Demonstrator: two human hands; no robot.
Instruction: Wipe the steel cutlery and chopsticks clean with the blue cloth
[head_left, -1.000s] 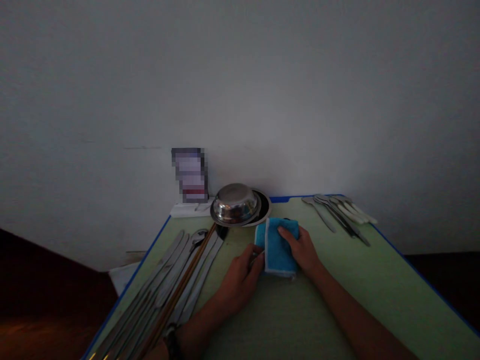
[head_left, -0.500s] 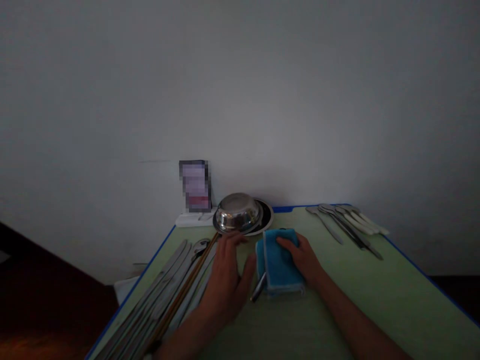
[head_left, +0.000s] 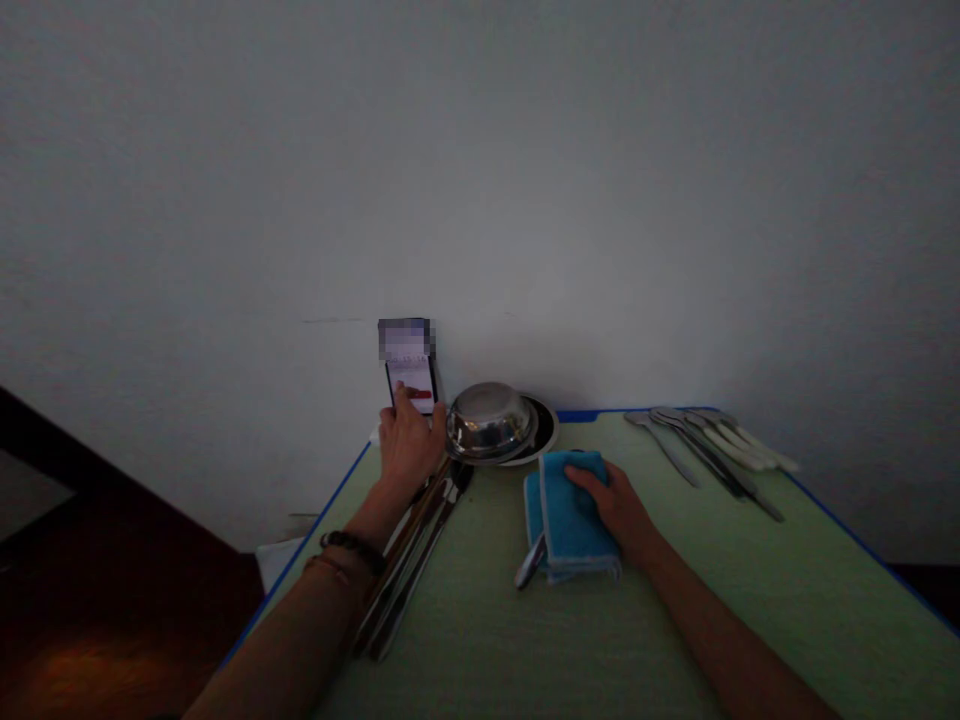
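Note:
My left hand (head_left: 409, 440) reaches out to a phone (head_left: 411, 372) propped against the wall. Its index finger is stretched over the lower part of the screen, and its thumb stands apart; whether the fingertip touches the glass I cannot tell. My right hand (head_left: 619, 508) grips a folded blue cloth (head_left: 574, 520) with a pale edge. From the cloth's lower left side pokes a shiny metal utensil handle (head_left: 530, 563); the rest of that utensil is hidden. Beside my left hand lies an upturned metal bowl (head_left: 491, 415).
Under the bowl sits a dark plate with a light rim (head_left: 551, 425). Knives and chopsticks (head_left: 420, 560) lie on the left, partly behind my left arm. Spoons and forks, some white-handled (head_left: 739, 447), are spread at the back right. The green table (head_left: 675, 600) meets the wall.
My left hand has moved away from beside the cloth, forward and left to the phone screen. My right hand keeps hold of the cloth. The view has shifted slightly left.

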